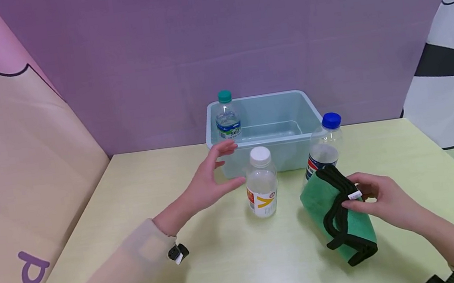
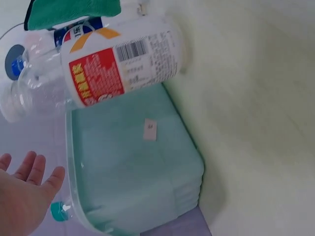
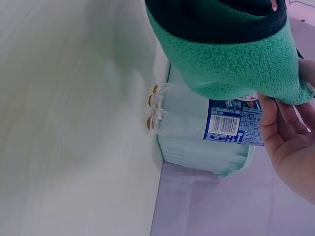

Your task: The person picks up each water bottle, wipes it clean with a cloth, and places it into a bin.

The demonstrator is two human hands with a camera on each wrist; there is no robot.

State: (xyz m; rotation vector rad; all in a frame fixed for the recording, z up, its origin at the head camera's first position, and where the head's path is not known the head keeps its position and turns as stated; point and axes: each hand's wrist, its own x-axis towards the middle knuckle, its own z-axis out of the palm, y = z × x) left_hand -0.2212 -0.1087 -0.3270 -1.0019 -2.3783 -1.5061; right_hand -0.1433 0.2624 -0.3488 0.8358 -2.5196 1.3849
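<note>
A folded green cloth with black edging (image 1: 314, 197) hangs from my right hand (image 1: 382, 197), whose thumb and fingers pinch its edge by a white tag. Just behind the cloth stands a clear bottle with a blue cap (image 1: 331, 121), its lower part hidden in the head view. My left hand (image 1: 208, 180) is held with fingers spread, beside a clear bottle with a white cap (image 1: 260, 182); its thumb tip comes close to that bottle, and contact is unclear. In the left wrist view the white-capped bottle (image 2: 123, 64) shows a red and white label.
A pale blue plastic bin (image 1: 267, 155) stands at the back of the table (image 1: 234, 265), against a purple backdrop. Inside its left end is a clear bottle with a green cap (image 1: 227, 117). Printed fabric walls flank the table on both sides.
</note>
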